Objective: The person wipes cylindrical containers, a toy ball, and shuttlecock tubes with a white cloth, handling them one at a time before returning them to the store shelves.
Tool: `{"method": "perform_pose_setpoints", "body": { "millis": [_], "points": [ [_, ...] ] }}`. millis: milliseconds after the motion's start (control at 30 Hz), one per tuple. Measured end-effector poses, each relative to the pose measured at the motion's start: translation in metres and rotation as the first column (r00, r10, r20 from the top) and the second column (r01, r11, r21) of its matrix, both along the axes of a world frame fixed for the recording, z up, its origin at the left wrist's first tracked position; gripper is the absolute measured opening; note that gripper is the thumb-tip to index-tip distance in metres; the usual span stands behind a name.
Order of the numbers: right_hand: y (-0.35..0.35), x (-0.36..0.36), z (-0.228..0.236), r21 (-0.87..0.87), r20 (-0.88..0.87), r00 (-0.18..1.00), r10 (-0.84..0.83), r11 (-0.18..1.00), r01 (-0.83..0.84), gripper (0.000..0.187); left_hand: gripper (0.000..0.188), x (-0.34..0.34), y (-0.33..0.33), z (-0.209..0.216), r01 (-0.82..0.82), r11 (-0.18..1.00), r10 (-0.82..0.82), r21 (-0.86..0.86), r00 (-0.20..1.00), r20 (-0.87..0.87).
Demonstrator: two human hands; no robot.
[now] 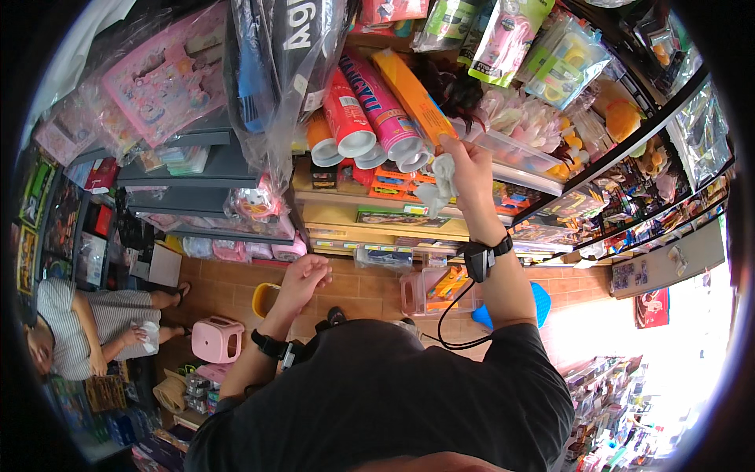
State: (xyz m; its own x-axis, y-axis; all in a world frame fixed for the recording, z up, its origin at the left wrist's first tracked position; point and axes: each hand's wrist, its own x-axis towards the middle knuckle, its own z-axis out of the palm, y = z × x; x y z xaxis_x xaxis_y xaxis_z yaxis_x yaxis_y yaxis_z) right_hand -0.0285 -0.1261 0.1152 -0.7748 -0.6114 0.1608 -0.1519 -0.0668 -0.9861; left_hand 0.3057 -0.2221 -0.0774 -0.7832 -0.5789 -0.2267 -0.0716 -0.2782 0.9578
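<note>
My right hand (pixel 473 175) is closed at the near end of a long orange box (pixel 410 93), with a crumpled white cloth (pixel 439 186) hanging from the same grip. The box lies at a slant on the upper shelf. Beside it are a pink tube (pixel 381 106), a red tube (pixel 346 110) and an orange tube (pixel 322 138), their round ends facing me. Lower and to the left, my left hand (pixel 303 282) hovers in front of the shelves, fingers loosely bent and holding nothing. Both wrists wear black straps; a cable hangs from the right one.
Bagged goods (pixel 287 86) hang left of the tubes. A clear bin (pixel 519 149) of pale flowers adjoins on the right. On the floor are a pink stool (pixel 217 340), a yellow basket (pixel 265 299) and a clear crate (pixel 425 293). Another person (pixel 110 322) sits at far left.
</note>
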Motion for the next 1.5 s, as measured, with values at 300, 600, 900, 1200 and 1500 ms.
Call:
{"method": "perform_pose_setpoints", "body": {
  "millis": [300,600,900,1200,1500],
  "points": [
    [-0.012,-0.007,0.003,0.04,0.07,0.996,0.061,0.997,-0.064,0.034,0.019,-0.011,-0.013,0.004,0.033,0.999,-0.033,0.018,0.999,0.022],
    [-0.046,-0.033,0.019,0.337,-0.376,0.925,0.062,0.939,0.074,0.064,0.018,-0.019,-0.012,0.007,0.037,0.999,-0.038,0.024,0.999,0.006],
    [-0.047,-0.018,0.031,0.187,-0.779,0.626,-0.03,0.942,0.277,0.04,0.02,-0.017,-0.009,-0.005,-0.004,0.998,0.002,0.064,0.999,0.04],
    [0.007,-0.03,0.017,0.141,-0.685,0.728,0.022,0.985,0.102,0.026,0.019,-0.051,0.001,0.003,0.074,0.997,-0.075,0.029,0.997,0.023],
    [0.178,-0.127,-0.19,0.513,-0.231,0.973,-0.001,0.849,0.123,0.034,0.018,-0.104,0.037,-0.006,0.18,0.983,-0.184,0.037,0.973,0.142]
  ]
}}
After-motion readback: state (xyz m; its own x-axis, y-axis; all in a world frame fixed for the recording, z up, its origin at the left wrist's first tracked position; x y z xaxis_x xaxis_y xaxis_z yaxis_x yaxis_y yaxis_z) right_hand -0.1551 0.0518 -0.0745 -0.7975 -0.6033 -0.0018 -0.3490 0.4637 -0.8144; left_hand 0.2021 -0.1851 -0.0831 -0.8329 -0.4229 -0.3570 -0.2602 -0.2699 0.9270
